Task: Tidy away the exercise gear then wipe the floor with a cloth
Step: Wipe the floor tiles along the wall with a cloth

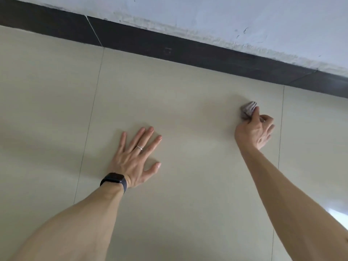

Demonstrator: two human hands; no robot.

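My right hand (255, 129) grips a small bunched grey cloth (248, 109) and holds it down on the beige tiled floor (188, 102), close to the wall. Most of the cloth is hidden under my fingers. My left hand (136, 159) lies flat on the floor with its fingers spread, to the left of the cloth and nearer to me. It wears a ring, and a dark watch sits on the wrist. No exercise gear is in view.
A dark skirting board (188, 51) runs along the foot of a scuffed white wall (226, 17) across the top. Thin grout lines divide the large floor tiles. A bright reflection (339, 215) shows at the right edge.
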